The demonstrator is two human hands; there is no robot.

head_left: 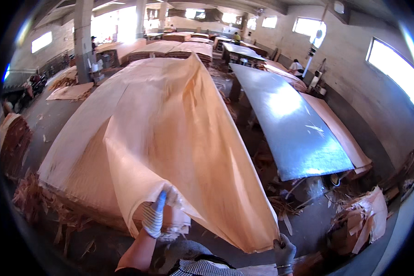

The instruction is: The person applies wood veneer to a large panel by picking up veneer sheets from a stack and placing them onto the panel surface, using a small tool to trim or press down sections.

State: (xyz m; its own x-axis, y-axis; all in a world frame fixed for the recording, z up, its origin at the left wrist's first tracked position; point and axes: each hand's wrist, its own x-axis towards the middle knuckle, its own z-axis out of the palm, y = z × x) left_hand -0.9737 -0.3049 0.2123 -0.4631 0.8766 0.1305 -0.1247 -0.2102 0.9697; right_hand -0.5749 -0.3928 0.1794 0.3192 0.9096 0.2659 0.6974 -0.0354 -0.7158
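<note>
Left of the stack, a bundle stands beyond a strip of grey floor, which leaves room along the stack's left edge, with a few chips on it. A pillar rises left of the stack's far end. Torn strips fringe the stack's near-left corner. Just in front of the stack's near edge, the person's left hand, in a striped glove with blue fingertips, is closed on the near edge of the sheet, which curls over beside it. The sheet lies over the stack's right part, its left edge turned up in a fold, its near end raised and overhanging the stack. In front and to the right of the stack, the right hand, in a grey glove, grips the sheet's near-right corner; from there the right edge runs nearly straight to a peak at the stack's far end. Right of the stack, across a narrow, dark aisle, stands a shiny-topped table. Farther right of the stack, near the front, a scrap heap takes up floor.
</note>
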